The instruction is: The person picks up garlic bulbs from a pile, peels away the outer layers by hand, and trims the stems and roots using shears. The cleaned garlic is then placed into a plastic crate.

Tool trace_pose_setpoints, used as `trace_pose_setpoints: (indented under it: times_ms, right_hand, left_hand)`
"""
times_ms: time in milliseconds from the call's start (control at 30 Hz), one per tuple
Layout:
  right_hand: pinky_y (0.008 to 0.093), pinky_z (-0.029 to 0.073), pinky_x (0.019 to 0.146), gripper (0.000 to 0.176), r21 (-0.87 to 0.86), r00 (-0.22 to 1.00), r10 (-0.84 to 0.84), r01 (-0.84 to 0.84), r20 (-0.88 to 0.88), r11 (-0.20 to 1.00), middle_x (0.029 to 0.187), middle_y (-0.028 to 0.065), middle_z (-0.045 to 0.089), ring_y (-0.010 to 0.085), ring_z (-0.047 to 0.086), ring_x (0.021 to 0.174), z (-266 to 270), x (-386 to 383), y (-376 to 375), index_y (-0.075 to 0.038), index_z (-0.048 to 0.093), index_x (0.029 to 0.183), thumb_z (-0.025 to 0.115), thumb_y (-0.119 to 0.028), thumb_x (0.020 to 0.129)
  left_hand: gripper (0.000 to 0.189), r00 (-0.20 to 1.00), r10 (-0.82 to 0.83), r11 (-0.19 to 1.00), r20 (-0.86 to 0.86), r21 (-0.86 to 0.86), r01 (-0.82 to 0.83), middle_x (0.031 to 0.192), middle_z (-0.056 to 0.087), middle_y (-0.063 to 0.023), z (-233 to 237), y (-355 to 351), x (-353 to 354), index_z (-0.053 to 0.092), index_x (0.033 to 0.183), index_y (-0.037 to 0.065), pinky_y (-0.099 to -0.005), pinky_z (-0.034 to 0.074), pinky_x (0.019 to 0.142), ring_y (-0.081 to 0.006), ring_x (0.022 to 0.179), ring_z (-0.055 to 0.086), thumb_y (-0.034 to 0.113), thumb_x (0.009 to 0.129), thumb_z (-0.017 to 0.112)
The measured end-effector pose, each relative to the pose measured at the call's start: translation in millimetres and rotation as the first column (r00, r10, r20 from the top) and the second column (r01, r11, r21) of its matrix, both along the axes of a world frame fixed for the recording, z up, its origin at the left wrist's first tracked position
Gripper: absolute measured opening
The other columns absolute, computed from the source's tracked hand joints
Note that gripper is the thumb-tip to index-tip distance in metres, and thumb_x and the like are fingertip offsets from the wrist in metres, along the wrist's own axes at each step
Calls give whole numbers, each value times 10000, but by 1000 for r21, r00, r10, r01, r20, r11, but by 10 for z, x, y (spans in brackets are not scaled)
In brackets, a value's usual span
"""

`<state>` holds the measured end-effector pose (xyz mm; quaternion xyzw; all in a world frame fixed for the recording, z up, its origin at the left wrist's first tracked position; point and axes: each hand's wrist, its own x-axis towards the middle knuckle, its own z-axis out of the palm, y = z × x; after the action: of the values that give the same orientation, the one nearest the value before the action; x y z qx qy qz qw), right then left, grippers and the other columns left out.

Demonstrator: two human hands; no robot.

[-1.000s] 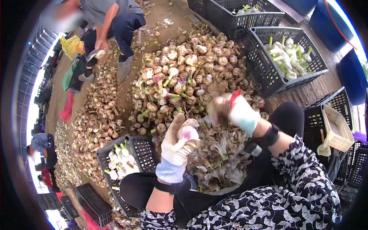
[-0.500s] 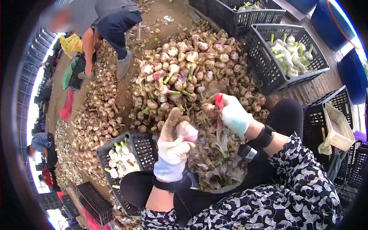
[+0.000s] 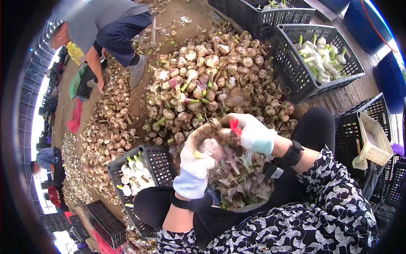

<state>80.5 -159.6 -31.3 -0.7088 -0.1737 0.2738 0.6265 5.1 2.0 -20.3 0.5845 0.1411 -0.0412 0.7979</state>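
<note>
My left hand [image 3: 196,158], in a soiled white glove, is closed around a garlic bulb [image 3: 211,149] with pale purple skin. Its thumb and fingers curl about the bulb over my lap. My right hand [image 3: 250,132], gloved too, is closed at the bulb's upper right side, touching or almost touching it. A red tie [image 3: 235,127] shows at its fingers, on a small dark object mostly hidden in the grip. Beneath both hands lies a heap of stripped garlic skins [image 3: 243,186]. Just beyond is a large pile of untrimmed garlic bulbs [image 3: 228,63].
A black crate [image 3: 158,167] of peeled white garlic stands by my left knee. Another crate [image 3: 292,80] with cleaned garlic is at upper right. A small cream basket [image 3: 374,144] sits at right. A person [image 3: 105,34] bends over garlic at upper left.
My hands have come together: the right moved left to the bulb, and the left turned the bulb toward it. The person at upper left has leaned lower, reaching down.
</note>
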Motion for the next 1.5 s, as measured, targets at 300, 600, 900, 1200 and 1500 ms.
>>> trace_pose_setpoints:
  times_ms: [300, 600, 900, 1200, 1500]
  right_hand:
    - [310, 424, 572, 410, 24, 995, 51, -49, -83, 999, 625, 86, 523, 175, 504, 610, 36, -78, 56, -13, 499, 705, 612, -397, 792]
    - [360, 462, 645, 272, -99, 779, 37, 33, 626, 995, 805, 125, 555, 304, 569, 761, 82, -224, 51, -67, 571, 863, 659, -257, 690]
    - [340, 473, 577, 135, -107, 908, -76, 131, 412, 986, 674, 124, 584, 251, 591, 631, -89, -78, 3, -57, 574, 793, 594, -77, 661]
    - [357, 473, 641, 147, -139, 708, 75, 33, 702, 990, 790, 93, 582, 295, 576, 770, 172, -263, 33, -63, 591, 840, 607, -83, 695]
    - [323, 426, 567, 128, -8, 977, -8, 10, 215, 1000, 663, 143, 544, 244, 544, 616, -224, -94, -21, -5, 551, 790, 546, -132, 802]
  left_hand:
    - [694, 999, -32, 994, 3, 103, 32, 1130, 494, -124, -79, -31, 14, 412, 1193, -63, -311, 370, 947, -207, 1062, 499, -9, 513, 542]
    - [642, 999, 42, 920, 31, 389, -51, 1072, 494, -119, -237, -6, 16, 370, 1219, -26, -266, 490, 772, -174, 897, 561, -165, 620, 557]
    - [615, 998, 60, 956, -13, 289, -54, 1083, 531, -95, -54, 5, -10, 478, 1149, -27, -268, 391, 920, -176, 1039, 507, -83, 548, 592]
    - [642, 994, 108, 913, -21, 398, -91, 1080, 509, -99, 28, -121, 15, 455, 1163, -30, -258, 408, 879, -163, 979, 511, -123, 549, 621]
    - [656, 990, -30, 999, 134, 27, 26, 1150, 508, -117, -115, -3, -18, 450, 1180, -48, -311, 384, 940, -210, 1076, 505, -137, 532, 489]
